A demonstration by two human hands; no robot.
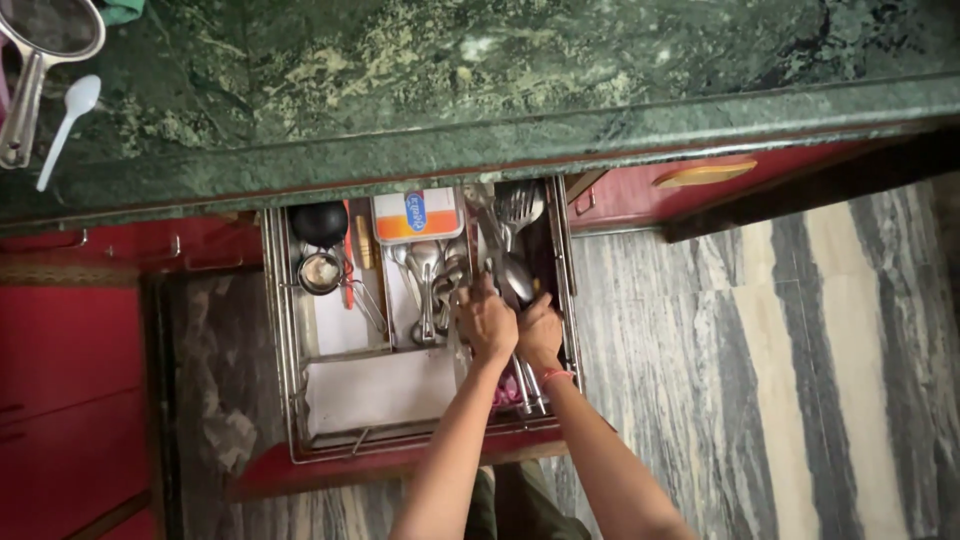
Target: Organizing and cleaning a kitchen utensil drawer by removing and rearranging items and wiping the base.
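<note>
Both my hands reach into an open wire cutlery drawer (282, 340) below a green stone counter. My left hand (486, 322) rests on the steel spoons and ladles (428, 275) in the middle-right compartment, fingers curled over the handles. Close beside it, my right hand (541, 330) grips among long steel utensils (512, 270) in the right compartment, where forks (518, 205) lie at the far end. A red thread band (556, 376) circles my right wrist. What exactly each hand grasps is hidden by the fingers.
A black ladle and small steel strainer (320, 270) lie in the drawer's left compartment, beside an orange-and-white box (416, 215). On the counter (450, 90) sit a steel strainer pan (40, 60) and a white plastic spoon (66, 125). Red cabinet fronts (70, 400) flank the drawer; striped grey floor (800, 380) lies to the right.
</note>
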